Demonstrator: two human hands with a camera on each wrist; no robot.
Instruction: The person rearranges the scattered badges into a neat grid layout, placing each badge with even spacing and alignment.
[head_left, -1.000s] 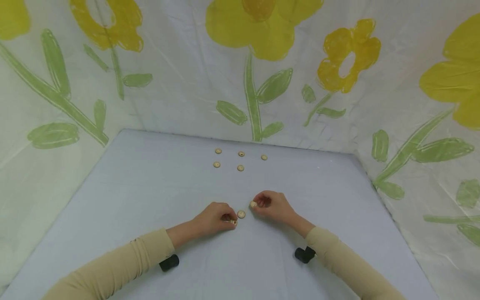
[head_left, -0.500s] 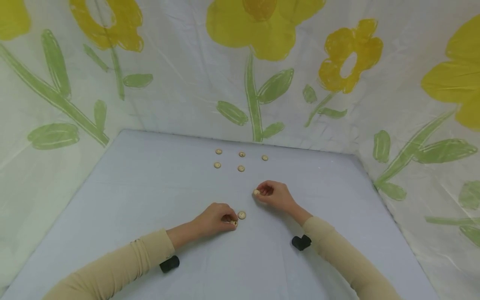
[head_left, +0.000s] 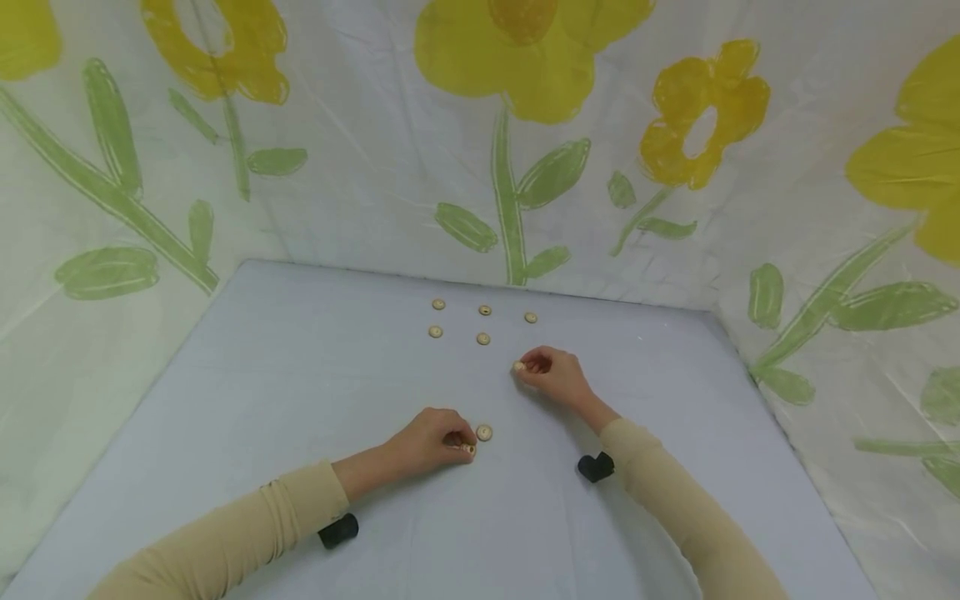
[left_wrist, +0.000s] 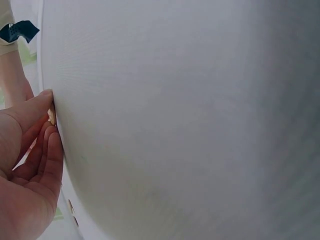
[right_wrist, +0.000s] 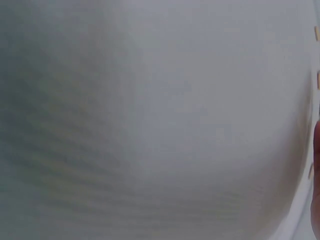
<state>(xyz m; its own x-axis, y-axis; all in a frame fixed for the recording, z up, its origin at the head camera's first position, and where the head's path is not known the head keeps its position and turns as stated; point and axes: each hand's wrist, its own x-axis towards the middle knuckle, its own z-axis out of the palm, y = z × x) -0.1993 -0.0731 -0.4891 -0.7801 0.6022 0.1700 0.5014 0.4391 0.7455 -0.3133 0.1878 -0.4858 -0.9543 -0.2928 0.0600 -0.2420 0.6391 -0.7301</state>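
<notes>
Discs (head_left: 485,310), tan and round, lie in two rows near the middle of the far edge of the desk (head_left: 262,358): three in the row closest to that edge, and two in the front row (head_left: 436,332), beside and before the left and middle ones. The right hand (head_left: 557,375) hovers or rests just nearer than these rows, toward the far right corner compared with the other hand, its thumb and fingers pinched together on a held disc (head_left: 519,367); whether that disc touches the desk cannot be told. Farther from the far edge, the left hand (head_left: 431,437) is low at the desk, thumb and fingertips clamped on a small tan piece (head_left: 468,449) with a dark centre, partly hidden by the fingers, so how many pieces it grips is unclear. Just beside those fingertips, on the side toward the right edge, a single disc (head_left: 484,432) lies flat. Beige sleeves (head_left: 232,525) cover both forearms, and a black device (head_left: 596,467) shows under the right wrist, another (head_left: 338,531) under the left. Beyond the desk's edges stands a white sheet (head_left: 360,167) with yellow flowers (head_left: 540,83) and green leaves (head_left: 555,173).
</notes>
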